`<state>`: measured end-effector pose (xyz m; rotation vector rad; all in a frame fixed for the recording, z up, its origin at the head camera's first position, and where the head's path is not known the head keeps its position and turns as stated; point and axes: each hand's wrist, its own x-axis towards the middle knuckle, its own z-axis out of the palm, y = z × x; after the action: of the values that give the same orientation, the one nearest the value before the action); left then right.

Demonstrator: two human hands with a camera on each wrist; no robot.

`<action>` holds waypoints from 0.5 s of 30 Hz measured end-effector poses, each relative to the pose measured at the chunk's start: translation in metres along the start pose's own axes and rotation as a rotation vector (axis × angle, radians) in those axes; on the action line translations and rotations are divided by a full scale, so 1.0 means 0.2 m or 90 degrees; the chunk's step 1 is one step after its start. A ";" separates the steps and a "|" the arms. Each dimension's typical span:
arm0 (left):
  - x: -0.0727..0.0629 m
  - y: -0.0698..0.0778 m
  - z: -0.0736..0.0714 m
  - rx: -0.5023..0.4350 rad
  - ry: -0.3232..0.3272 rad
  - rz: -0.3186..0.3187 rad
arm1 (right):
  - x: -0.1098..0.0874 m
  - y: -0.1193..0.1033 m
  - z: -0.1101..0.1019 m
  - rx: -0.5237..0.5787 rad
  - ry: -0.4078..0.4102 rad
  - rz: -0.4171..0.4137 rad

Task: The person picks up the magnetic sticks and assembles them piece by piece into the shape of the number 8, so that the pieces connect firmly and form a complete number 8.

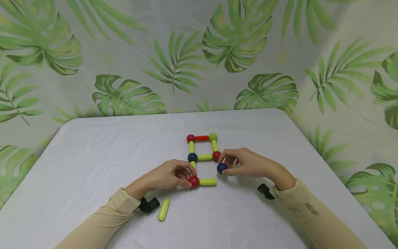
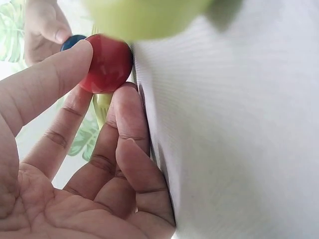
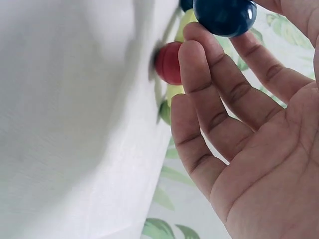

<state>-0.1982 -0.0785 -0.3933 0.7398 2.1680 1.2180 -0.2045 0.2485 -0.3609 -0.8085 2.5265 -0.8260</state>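
My left hand (image 1: 172, 174) pinches a red ball (image 1: 194, 182) at the near left corner of a flat frame of balls and rods. From that ball a yellow-green rod (image 1: 208, 182) points right, its far end free. My right hand (image 1: 245, 162) holds a dark blue ball (image 3: 225, 16) between thumb and fingers, just off the table, near the frame's right red ball (image 1: 216, 156). Another blue ball (image 1: 192, 157) joins rods at the left middle. At the far end, a red rod (image 1: 202, 138) links a red ball (image 1: 191, 138) and a green ball (image 1: 212, 137).
A loose yellow-green rod (image 1: 163, 210) lies on the white table (image 1: 93, 155), close to the left wrist. Black wrist-camera parts (image 1: 149, 205) show beneath both forearms. Leaf-patterned cloth (image 1: 174, 62) hangs behind the table and along the right.
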 end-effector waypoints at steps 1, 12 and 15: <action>0.00 0.00 0.00 0.000 0.000 0.000 | -0.01 0.00 0.01 0.002 -0.003 0.000; 0.00 0.00 0.00 0.000 0.005 -0.004 | -0.08 0.01 0.06 0.032 -0.024 -0.005; 0.00 0.00 -0.01 -0.002 0.003 -0.002 | -0.09 0.01 0.07 0.044 -0.033 -0.008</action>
<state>-0.1992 -0.0787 -0.3927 0.7317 2.1705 1.2226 -0.1843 0.2553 -0.3699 -0.8138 2.4359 -0.8797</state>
